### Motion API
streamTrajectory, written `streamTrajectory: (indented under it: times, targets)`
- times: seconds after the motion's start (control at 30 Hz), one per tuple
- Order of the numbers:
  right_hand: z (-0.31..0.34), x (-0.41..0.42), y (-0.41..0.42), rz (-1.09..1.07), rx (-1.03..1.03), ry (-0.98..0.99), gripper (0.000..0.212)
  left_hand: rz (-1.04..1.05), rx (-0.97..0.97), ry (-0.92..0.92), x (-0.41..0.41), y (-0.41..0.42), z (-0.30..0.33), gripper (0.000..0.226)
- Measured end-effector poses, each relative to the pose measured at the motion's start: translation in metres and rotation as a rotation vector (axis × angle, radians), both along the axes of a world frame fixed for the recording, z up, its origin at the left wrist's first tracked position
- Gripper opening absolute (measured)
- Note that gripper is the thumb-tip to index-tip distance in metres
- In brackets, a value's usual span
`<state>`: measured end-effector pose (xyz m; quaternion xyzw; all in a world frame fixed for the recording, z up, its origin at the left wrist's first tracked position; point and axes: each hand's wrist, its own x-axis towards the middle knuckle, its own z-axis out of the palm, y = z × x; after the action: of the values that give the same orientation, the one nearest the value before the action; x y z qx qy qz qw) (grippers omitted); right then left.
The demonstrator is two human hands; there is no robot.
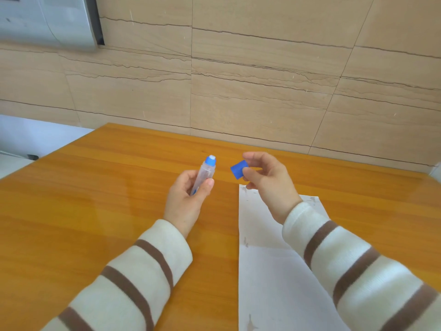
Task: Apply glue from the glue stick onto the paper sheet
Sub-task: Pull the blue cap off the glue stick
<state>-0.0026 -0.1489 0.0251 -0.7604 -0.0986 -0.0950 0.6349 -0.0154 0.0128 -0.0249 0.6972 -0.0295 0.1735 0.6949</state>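
My left hand grips a clear glue stick with a blue tip, held upright and tilted slightly away, its cap off. My right hand pinches the blue cap between thumb and fingers, a short way to the right of the stick's tip. A white paper sheet with a few grey stains lies on the orange wooden table, under my right forearm. Both hands hover above the table; the stick is to the left of the paper's edge.
A tan tiled wall rises behind the table's far edge. A grey appliance hangs at the upper left. The table's left corner drops off to a pale floor. Striped sleeves cover both forearms.
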Motion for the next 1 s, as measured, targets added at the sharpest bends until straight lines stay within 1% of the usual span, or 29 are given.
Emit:
streamTrajectory:
  times: [0.1,0.27,0.43,0.57,0.77,1.0]
  targets:
    - [-0.009,0.004,0.010,0.000,-0.114,0.022,0.031,0.058,-0.025,-0.009,0.003,0.002,0.000,0.018]
    - [-0.022,0.009,0.026,0.033,-0.218,0.076,0.034,0.142,-0.066,0.010,0.006,0.006,-0.001,0.019]
    - [-0.032,0.014,0.038,0.086,-0.212,0.197,0.041,0.200,-0.106,0.019,0.007,0.009,0.001,0.017]
    - [-0.034,0.017,0.044,0.106,-0.210,0.233,0.044,0.212,-0.112,0.023,0.005,0.011,0.003,0.021]
    - [-0.036,0.022,0.052,0.108,-0.217,0.192,0.033,0.225,-0.130,0.026,0.005,0.012,0.005,0.022]
    - [-0.037,0.030,0.058,0.075,-0.398,0.163,0.028,0.240,-0.129,0.034,0.006,0.014,0.004,0.021]
